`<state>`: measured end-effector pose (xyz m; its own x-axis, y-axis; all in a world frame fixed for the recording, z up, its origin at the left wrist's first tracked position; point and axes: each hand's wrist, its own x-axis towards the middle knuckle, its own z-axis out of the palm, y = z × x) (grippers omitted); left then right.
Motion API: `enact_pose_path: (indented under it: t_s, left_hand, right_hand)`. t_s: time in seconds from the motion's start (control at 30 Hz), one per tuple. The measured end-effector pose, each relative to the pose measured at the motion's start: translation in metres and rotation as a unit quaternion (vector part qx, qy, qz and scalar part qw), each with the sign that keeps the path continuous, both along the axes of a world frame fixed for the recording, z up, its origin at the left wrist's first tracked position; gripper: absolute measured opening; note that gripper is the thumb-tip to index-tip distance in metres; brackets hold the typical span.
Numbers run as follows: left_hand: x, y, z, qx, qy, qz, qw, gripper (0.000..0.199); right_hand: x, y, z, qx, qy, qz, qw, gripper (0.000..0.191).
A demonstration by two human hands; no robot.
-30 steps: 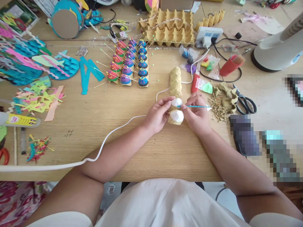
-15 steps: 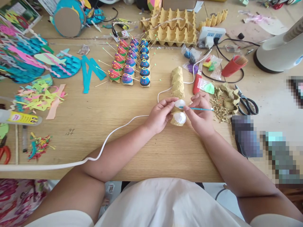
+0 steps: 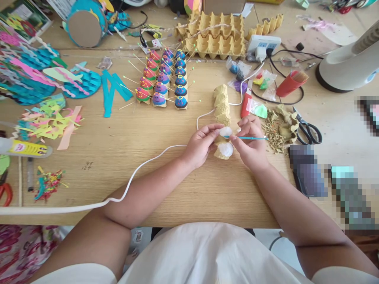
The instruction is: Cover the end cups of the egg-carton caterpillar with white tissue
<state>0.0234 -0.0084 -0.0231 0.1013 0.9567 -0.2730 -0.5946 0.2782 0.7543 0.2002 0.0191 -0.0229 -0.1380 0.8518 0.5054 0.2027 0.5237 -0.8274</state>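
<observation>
A strip of egg carton (image 3: 222,106) with several bumps runs away from me on the table. White modelling clay (image 3: 226,132) covers one bump between my hands, and another white patch (image 3: 226,149) covers the nearest bump. My left hand (image 3: 199,146) grips the strip from the left, its fingertips at the upper white bump. In the closed fingers of my right hand (image 3: 251,146) is a thin blue stick-like clay tool (image 3: 251,138), its tip touching the lower edge of that white clay.
Rows of painted egg-carton figures (image 3: 161,87) stand beyond my left hand. An egg tray (image 3: 217,48) and a power strip (image 3: 263,41) lie at the back. Right of my hands are a red-handled knife (image 3: 245,104), carton scraps (image 3: 288,126) and scissors (image 3: 309,132). A white cable (image 3: 142,163) crosses my left arm.
The blue tool has shifted very slightly down against the white clay. My hands hold almost the same place, and the whole view has moved slightly.
</observation>
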Motion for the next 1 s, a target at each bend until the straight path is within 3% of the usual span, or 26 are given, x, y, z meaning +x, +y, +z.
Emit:
enact_pose_path:
  t_s: [0.3, 0.43, 0.6, 0.8, 1.0]
  left_hand:
    - [0.001, 0.000, 0.000, 0.008, -0.015, -0.005, 1.000, 0.008]
    - [0.000, 0.000, 0.001, 0.003, -0.015, -0.002, 1.000, 0.008]
    - [-0.001, 0.000, 0.002, 0.001, -0.021, -0.015, 1.000, 0.007]
    - [-0.001, -0.001, 0.001, 0.027, -0.036, -0.031, 0.999, 0.023]
    - [-0.002, 0.000, -0.002, 0.010, -0.018, -0.012, 1.000, 0.034]
  right_hand:
    - [-0.001, 0.001, 0.003, -0.021, -0.005, 0.012, 1.000, 0.034]
    - [-0.001, 0.001, -0.003, -0.062, 0.041, 0.021, 0.997, 0.034]
    - [-0.001, 0.004, -0.006, -0.061, 0.076, 0.001, 0.995, 0.037]
    - [-0.002, 0.003, -0.003, -0.065, 0.065, -0.003, 0.996, 0.040]
    - [-0.007, 0.003, -0.007, -0.146, 0.174, 0.021, 0.974, 0.042]
